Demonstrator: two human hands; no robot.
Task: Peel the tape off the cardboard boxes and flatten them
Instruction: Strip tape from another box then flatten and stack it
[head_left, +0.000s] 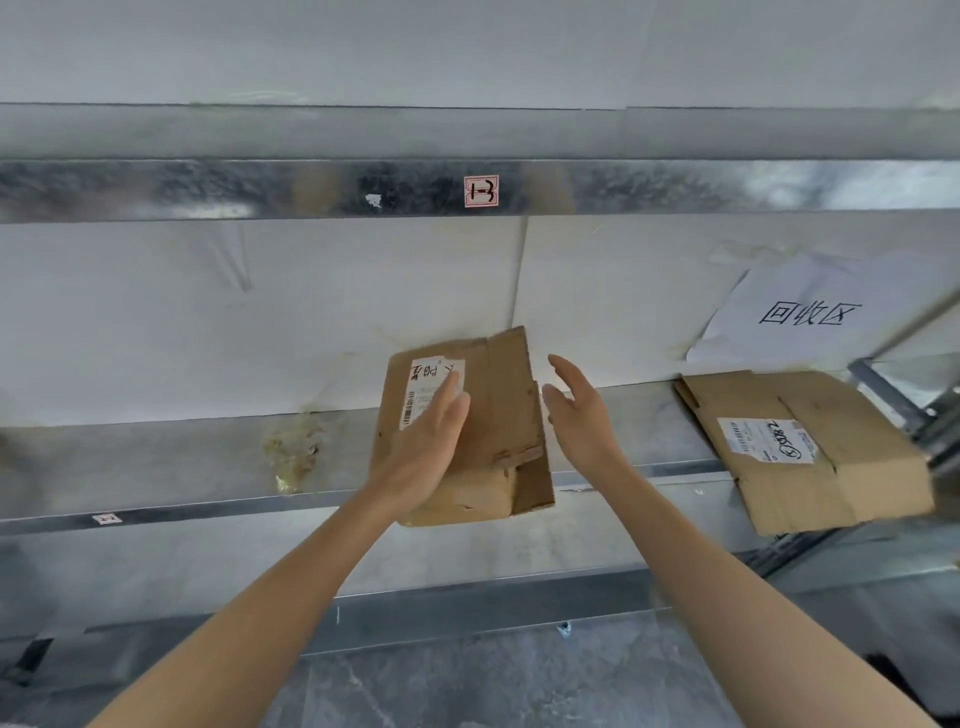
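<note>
Small cardboard box (501, 410) is mid-frame at the front lip of the metal shelf (156, 467), partly collapsed, with one flap standing along its right side. Left hand (431, 447) lies flat on the labelled face, fingers straight and pressing (thumb hidden, so any hold underneath cannot be told). Right hand (582, 415) hovers just beside the box's right edge, fingers straight and spread, holding nothing.

Judgement: flattening step. Press evenly with both palms and fold the loose flap in along its crease.

Room: a crumpled tape wad (291, 452) lies near on the left. A flattened box (831, 457) lies well apart on the right. The upper rail (260, 189) caps any lift.
</note>
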